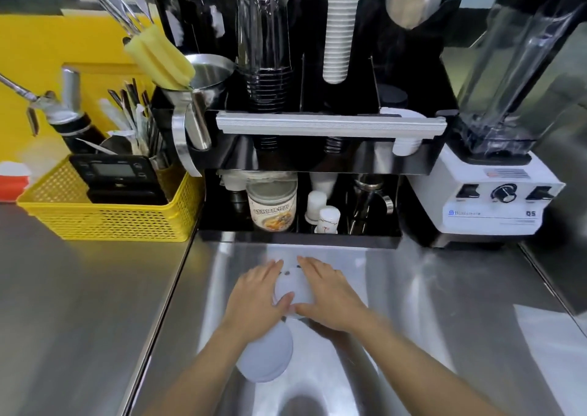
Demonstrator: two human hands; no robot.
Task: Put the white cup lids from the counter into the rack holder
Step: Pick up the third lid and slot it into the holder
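White cup lids (293,284) lie on the steel counter (428,320) just in front of the black rack holder (422,98). My left hand (257,291) and my right hand (330,291) press against the lids from either side, fingers flat and pointing away from me. A second batch of white lids (265,357) lies nearer to me, partly under my left wrist. The rack's right-hand slot holds a few white lids (406,147) that poke out at its front.
The rack carries clear cups (265,50), a white cup stack (338,25) and jars on its lower shelf (273,206). A blender (505,168) stands to the right. A yellow basket (108,215) with a scale and a steel pitcher (197,104) sit at left.
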